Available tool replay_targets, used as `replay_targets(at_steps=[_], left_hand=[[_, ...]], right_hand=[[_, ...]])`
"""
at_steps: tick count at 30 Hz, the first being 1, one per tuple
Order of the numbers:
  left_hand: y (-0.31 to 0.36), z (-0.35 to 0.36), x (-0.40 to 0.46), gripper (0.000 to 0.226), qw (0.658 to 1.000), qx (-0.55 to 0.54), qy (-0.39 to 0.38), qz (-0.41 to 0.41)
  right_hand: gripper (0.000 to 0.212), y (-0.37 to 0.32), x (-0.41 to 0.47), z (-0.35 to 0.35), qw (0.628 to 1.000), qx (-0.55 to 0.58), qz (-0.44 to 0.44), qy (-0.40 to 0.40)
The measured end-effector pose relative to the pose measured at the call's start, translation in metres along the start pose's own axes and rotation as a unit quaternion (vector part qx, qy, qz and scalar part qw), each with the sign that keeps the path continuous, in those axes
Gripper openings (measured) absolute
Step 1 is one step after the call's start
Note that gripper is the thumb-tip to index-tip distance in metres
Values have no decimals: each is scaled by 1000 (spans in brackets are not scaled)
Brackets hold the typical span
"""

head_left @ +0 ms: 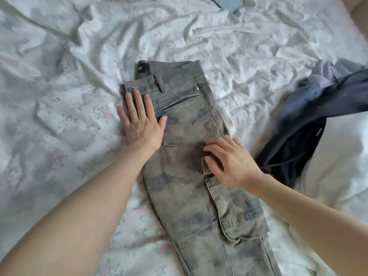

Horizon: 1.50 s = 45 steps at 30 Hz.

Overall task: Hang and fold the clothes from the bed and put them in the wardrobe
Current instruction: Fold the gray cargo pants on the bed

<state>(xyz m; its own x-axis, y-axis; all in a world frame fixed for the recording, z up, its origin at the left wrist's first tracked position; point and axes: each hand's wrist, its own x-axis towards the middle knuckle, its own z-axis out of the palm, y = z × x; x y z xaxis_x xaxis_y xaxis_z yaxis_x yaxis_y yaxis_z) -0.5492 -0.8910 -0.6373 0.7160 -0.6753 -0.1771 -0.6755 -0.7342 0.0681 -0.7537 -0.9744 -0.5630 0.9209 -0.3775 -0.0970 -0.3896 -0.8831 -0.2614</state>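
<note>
A pair of grey-green camouflage cargo trousers (187,188) lies folded lengthwise on the bed, waistband at the far end, legs running toward me and off the bottom edge. My left hand (142,120) lies flat with straight fingers on the left side of the trousers just below the waistband. My right hand (229,162) rests on the crotch seam at the right edge, fingers bent over a small raised flap of fabric; whether it pinches the flap is unclear.
A crumpled white floral sheet (65,96) covers the bed. A dark navy and lilac heap of clothes (310,126) lies to the right of the trousers. A pale blue garment (229,4) shows at the top edge.
</note>
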Motion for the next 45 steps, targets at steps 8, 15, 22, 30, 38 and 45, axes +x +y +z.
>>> replay_targets(at_steps=[8, 15, 22, 30, 38, 45], left_hand=[[-10, 14, -6, 68, 997, 27, -63, -41], [30, -22, -65, 62, 998, -15, -30, 55], [70, -33, -146, 56, 908, -226, 4, 353], [80, -66, -141, 37, 872, -259, 178, 375], [72, -74, -124, 59, 911, -179, -9, 371], [59, -29, -67, 65, 950, -62, -288, 102]], right_hand=[[37, 4, -45, 23, 997, -61, -55, 11], [44, 3, -72, -1, 975, 19, 202, 88], [24, 13, -57, -17, 981, 51, 150, 108], [34, 15, -71, -25, 975, 120, 138, 124], [23, 0, -74, -18, 882, 302, 332, 147], [19, 7, -80, -18, 931, 182, 308, 78]])
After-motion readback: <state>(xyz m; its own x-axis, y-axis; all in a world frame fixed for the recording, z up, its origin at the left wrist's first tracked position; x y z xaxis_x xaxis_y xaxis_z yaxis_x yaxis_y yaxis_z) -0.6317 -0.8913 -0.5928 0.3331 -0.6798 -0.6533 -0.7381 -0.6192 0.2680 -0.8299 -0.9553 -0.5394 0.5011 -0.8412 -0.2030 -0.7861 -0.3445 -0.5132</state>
